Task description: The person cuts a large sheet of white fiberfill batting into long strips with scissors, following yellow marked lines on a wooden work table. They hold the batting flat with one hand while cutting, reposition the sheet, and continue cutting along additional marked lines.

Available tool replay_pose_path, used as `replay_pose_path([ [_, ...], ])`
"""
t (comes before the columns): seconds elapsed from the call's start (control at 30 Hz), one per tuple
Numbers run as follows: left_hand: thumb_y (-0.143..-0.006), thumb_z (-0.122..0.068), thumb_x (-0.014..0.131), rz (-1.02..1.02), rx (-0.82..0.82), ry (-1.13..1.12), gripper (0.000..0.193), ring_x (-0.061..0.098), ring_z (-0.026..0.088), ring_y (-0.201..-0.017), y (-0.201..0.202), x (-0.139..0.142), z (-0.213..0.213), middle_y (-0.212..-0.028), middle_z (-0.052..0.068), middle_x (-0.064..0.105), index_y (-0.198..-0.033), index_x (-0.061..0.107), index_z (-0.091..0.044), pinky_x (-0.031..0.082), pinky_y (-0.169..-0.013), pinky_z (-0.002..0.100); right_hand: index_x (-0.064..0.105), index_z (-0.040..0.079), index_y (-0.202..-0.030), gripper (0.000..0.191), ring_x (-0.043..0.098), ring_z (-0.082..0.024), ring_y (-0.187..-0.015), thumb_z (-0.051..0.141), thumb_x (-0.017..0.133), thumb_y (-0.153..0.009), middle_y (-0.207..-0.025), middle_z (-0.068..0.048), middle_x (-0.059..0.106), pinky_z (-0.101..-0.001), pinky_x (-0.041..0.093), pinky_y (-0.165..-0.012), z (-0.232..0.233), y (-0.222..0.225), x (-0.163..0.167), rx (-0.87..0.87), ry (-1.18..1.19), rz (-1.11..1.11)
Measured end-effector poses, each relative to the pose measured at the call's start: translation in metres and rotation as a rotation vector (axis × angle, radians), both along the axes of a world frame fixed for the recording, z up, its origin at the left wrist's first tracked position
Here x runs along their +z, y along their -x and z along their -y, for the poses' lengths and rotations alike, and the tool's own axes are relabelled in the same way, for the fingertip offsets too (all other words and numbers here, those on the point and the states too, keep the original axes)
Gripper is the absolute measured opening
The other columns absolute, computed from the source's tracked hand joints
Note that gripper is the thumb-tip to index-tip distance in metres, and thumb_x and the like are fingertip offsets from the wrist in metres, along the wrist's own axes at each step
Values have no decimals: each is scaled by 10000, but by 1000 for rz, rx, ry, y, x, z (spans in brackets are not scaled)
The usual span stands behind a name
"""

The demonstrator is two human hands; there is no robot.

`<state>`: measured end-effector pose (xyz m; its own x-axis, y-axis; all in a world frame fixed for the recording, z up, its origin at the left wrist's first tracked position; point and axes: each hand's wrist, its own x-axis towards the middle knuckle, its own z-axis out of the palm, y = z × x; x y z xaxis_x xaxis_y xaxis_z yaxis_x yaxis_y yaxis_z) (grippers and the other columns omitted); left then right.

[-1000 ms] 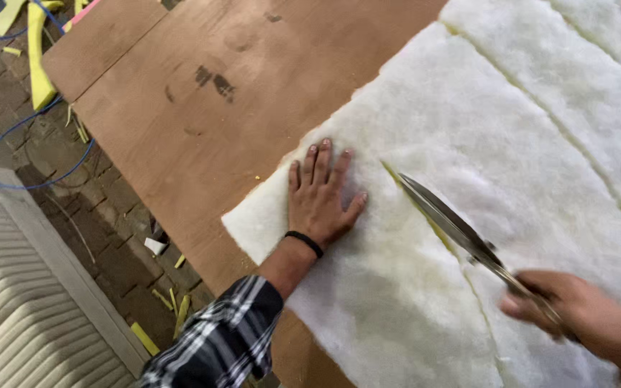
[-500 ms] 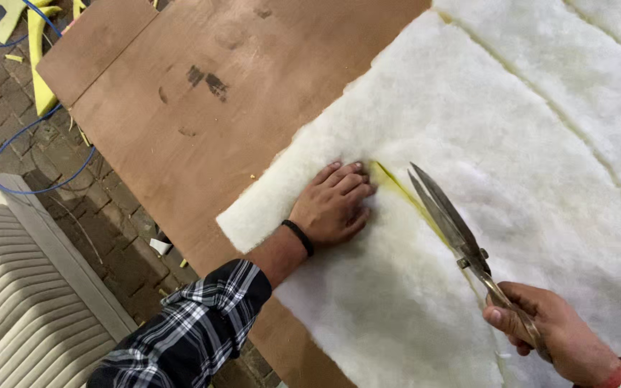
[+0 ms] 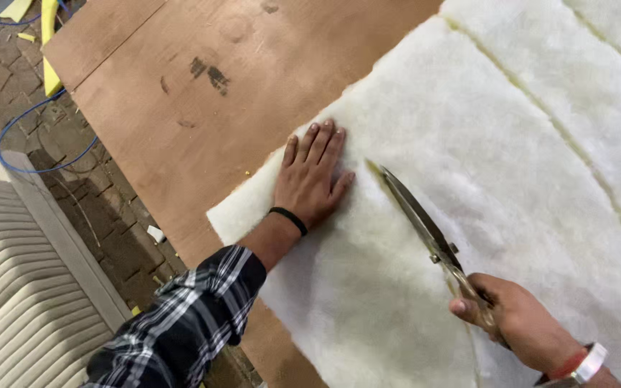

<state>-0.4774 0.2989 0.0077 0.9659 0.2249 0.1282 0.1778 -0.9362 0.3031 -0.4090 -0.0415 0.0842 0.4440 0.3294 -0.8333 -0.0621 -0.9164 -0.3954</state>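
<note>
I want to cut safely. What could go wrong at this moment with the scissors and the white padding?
The left hand lies flat on the white padding, close beside the scissors tips, so its fingers could be nicked. The right hand cuts along a long line; the soft sheet might bunch and the cut drift.

Wadding [image 3: 512, 179]: white, fluffy, thick sheet, flat on brown board, pinned under left hand [image 3: 312, 183] near its corner.
Scissors [image 3: 425, 226]: long metal blades, closed, tip in cut slit just beside left thumb; handles inside right hand [image 3: 508, 316], blades angled away up-left.
</note>
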Motion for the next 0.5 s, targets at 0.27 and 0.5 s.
replay_pose_path([
  [0.27, -970, -478, 503, -8, 21, 39, 723, 244, 302, -1563, 3, 2, 1, -1678, 126, 292, -1587, 361, -127, 158, -1257, 549, 653, 73, -934, 477, 453, -221, -662, 547, 693, -945, -736, -99, 490, -393, 408, -604, -10, -37, 2, 152, 189, -71],
  [0.5, -951, -474, 529, -20, -19, 86, 753, 259, 323, -1547, 2, -1, 6, -1666, 146, 303, -1580, 352, -100, 164, -1251, 554, 708, 72, -875, 614, 603, -257, -716, 679, 711, -779, -806, -99, 581, -425, 505, -718, 9, -17, 1, 230, 170, 19],
])
